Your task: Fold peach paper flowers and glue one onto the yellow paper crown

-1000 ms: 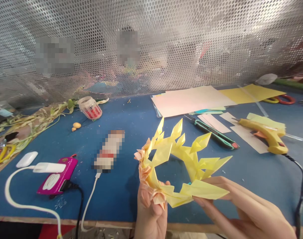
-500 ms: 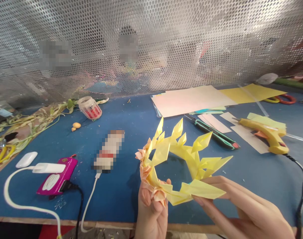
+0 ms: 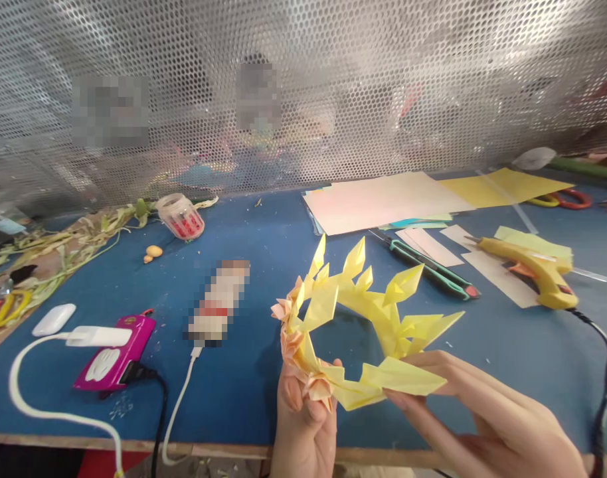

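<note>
Cupping, left hand (image 3: 306,421): curled mostly closed beneath the near left side of the paper crown (image 3: 376,309), thumb and fingers gripping beside the peach flowers.
Right hand (image 3: 487,415): closed to a thin pinch, thumb below and fingers above, holding a yellow pointed piece (image 3: 408,378) at the near right rim; whether fixed to the band, cannot tell.
Paper crown: held between both hands over the near part of the tabletop (image 3: 263,232); open ring of creased yellow paper, sharp diamond-like spikes splaying up and outward.
Peach flowers (image 3: 290,346): small, pleated, star-tipped, clustered along the left of the ring.
Tabletop: flat blue, flecked with bits, brown along the near edge.
Paper sheets (image 3: 383,199): smooth, pale pink, overlapping a yellow sheet (image 3: 513,186) at the back.
Glue gun (image 3: 542,272): yellow body, orange trigger, on cut paper, trailing black cord.
Husks (image 3: 91,232): dry, stringy, heaped far left.
Panel (image 3: 333,66): grey, glossy, round-holed.
</note>
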A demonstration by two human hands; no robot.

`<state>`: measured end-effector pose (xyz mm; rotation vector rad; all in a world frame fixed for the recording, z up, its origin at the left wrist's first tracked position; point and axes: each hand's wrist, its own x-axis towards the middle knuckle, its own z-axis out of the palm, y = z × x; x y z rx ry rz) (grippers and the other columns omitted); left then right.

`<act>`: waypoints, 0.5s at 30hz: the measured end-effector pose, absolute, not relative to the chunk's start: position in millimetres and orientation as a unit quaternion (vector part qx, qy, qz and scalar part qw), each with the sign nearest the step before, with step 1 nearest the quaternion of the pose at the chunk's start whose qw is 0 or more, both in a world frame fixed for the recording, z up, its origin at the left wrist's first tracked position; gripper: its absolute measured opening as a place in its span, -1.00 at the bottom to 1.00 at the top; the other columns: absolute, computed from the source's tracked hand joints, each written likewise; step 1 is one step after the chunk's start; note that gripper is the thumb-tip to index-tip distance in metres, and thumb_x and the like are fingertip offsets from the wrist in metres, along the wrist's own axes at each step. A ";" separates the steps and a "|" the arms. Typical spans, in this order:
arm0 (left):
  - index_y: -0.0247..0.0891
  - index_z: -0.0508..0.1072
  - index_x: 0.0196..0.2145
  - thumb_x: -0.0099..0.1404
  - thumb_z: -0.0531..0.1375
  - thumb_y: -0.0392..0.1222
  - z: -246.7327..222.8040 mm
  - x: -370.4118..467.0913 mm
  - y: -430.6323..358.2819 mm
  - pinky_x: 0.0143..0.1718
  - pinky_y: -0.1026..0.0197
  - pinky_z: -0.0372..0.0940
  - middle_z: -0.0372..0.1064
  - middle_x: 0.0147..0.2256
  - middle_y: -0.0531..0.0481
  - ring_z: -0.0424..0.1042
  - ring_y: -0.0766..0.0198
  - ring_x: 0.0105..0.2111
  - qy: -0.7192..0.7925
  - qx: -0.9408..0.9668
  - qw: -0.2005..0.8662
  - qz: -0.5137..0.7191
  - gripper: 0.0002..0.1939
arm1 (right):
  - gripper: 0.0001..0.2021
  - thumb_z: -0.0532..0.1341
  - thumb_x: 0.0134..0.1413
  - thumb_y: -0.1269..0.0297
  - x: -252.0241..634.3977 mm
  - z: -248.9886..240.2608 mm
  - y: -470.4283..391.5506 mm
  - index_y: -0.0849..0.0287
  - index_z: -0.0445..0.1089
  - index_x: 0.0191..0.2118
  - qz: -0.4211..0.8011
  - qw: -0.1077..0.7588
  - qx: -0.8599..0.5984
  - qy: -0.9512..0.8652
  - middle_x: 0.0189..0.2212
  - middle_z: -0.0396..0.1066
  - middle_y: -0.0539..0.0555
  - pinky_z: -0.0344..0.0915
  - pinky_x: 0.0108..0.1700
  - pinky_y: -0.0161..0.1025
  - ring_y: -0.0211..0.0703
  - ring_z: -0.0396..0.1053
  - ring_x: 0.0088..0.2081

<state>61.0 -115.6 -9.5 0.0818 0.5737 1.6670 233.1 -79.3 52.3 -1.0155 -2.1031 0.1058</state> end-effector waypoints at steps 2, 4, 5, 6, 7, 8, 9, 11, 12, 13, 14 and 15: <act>0.11 0.73 -0.09 -0.19 0.74 -0.06 -8.3 61.7 -114.8 0.13 0.37 0.48 0.63 -0.32 0.22 0.66 0.42 -0.25 0.251 0.035 0.635 0.730 -0.35 | -0.90 0.22 0.40 0.28 233.0 53.0 -79.7 -0.12 0.30 -0.12 0.043 0.390 -0.399 -0.829 -0.35 0.63 -0.05 0.56 -0.49 -0.36 -0.10 0.63 -0.47; 0.09 0.73 -0.09 -0.18 0.74 -0.07 -7.2 62.0 -115.1 0.14 0.38 0.48 0.65 -0.31 0.21 0.66 0.42 -0.25 0.252 0.036 0.635 0.730 -0.36 | -0.90 0.22 0.40 0.27 233.3 53.3 -79.8 -0.12 0.30 -0.12 0.046 0.394 -0.401 -0.826 -0.35 0.64 -0.05 0.57 -0.49 -0.34 -0.08 0.63 -0.48; 0.09 0.73 -0.08 -0.17 0.74 -0.06 -6.6 62.0 -115.6 0.15 0.38 0.47 0.65 -0.31 0.20 0.66 0.42 -0.24 0.252 0.037 0.635 0.730 -0.36 | -0.90 0.23 0.39 0.26 233.4 53.4 -79.7 -0.13 0.30 -0.12 0.050 0.393 -0.404 -0.824 -0.34 0.64 -0.05 0.58 -0.49 -0.33 -0.07 0.63 -0.47; 0.09 0.73 -0.08 -0.16 0.73 -0.06 -6.2 62.1 -116.2 0.15 0.39 0.46 0.66 -0.30 0.20 0.67 0.42 -0.24 0.253 0.038 0.635 0.729 -0.37 | -0.90 0.23 0.38 0.26 233.5 53.4 -79.5 -0.13 0.31 -0.11 0.051 0.395 -0.404 -0.824 -0.34 0.64 -0.04 0.58 -0.50 -0.33 -0.06 0.64 -0.47; 0.09 0.73 -0.08 -0.15 0.73 -0.05 -5.9 62.1 -116.7 0.16 0.39 0.46 0.66 -0.30 0.20 0.67 0.42 -0.23 0.254 0.039 0.635 0.729 -0.37 | -0.89 0.24 0.37 0.27 233.5 53.3 -79.3 -0.12 0.31 -0.11 0.053 0.395 -0.405 -0.823 -0.34 0.65 -0.04 0.58 -0.49 -0.33 -0.06 0.64 -0.46; 0.09 0.73 -0.08 -0.15 0.73 -0.04 -5.8 62.1 -117.2 0.17 0.39 0.45 0.66 -0.30 0.20 0.67 0.42 -0.23 0.255 0.041 0.635 0.728 -0.37 | -0.88 0.24 0.36 0.29 233.6 53.1 -79.1 -0.12 0.32 -0.12 0.053 0.396 -0.405 -0.822 -0.34 0.65 -0.05 0.58 -0.49 -0.34 -0.07 0.64 -0.46; 0.10 0.73 -0.07 -0.15 0.73 -0.04 -5.9 62.0 -117.5 0.16 0.39 0.45 0.66 -0.29 0.20 0.67 0.41 -0.23 0.256 0.042 0.635 0.728 -0.37 | -0.88 0.25 0.36 0.30 233.7 52.9 -79.0 -0.12 0.32 -0.12 0.052 0.396 -0.406 -0.822 -0.34 0.65 -0.05 0.57 -0.49 -0.35 -0.08 0.64 -0.46; 0.11 0.73 -0.08 -0.13 0.73 -0.04 -6.5 61.6 -117.5 0.16 0.38 0.46 0.65 -0.29 0.19 0.67 0.39 -0.22 0.258 0.045 0.634 0.728 -0.38 | -0.87 0.26 0.35 0.31 233.9 52.4 -78.9 -0.12 0.33 -0.13 0.053 0.400 -0.406 -0.820 -0.34 0.65 -0.06 0.57 -0.48 -0.37 -0.09 0.64 -0.47; 0.11 0.74 -0.08 -0.13 0.73 -0.05 -6.9 61.3 -117.4 0.15 0.36 0.47 0.64 -0.29 0.18 0.66 0.37 -0.21 0.259 0.046 0.633 0.728 -0.39 | -0.87 0.26 0.34 0.31 234.2 52.1 -79.0 -0.12 0.34 -0.13 0.056 0.403 -0.406 -0.818 -0.34 0.65 -0.06 0.57 -0.48 -0.36 -0.09 0.64 -0.47; 0.11 0.74 -0.08 -0.13 0.73 -0.05 -7.5 61.1 -117.1 0.14 0.34 0.48 0.64 -0.30 0.17 0.66 0.35 -0.21 0.260 0.047 0.632 0.728 -0.39 | -0.88 0.27 0.33 0.31 234.5 52.0 -79.1 -0.12 0.36 -0.14 0.060 0.406 -0.407 -0.816 -0.34 0.66 -0.05 0.57 -0.48 -0.35 -0.09 0.64 -0.47; 0.09 0.74 -0.08 -0.14 0.73 -0.05 -8.0 60.9 -116.9 0.14 0.32 0.50 0.63 -0.31 0.17 0.66 0.34 -0.22 0.261 0.048 0.631 0.729 -0.39 | -0.88 0.27 0.32 0.30 234.9 52.1 -79.3 -0.12 0.38 -0.14 0.062 0.409 -0.407 -0.814 -0.34 0.66 -0.05 0.57 -0.49 -0.34 -0.08 0.64 -0.47; 0.08 0.74 -0.09 -0.15 0.74 -0.05 -8.5 60.8 -116.7 0.13 0.30 0.51 0.62 -0.31 0.16 0.66 0.33 -0.23 0.262 0.048 0.630 0.730 -0.38 | -0.89 0.28 0.32 0.30 235.3 52.3 -79.5 -0.12 0.39 -0.15 0.064 0.412 -0.408 -0.812 -0.34 0.66 -0.05 0.57 -0.49 -0.33 -0.07 0.64 -0.47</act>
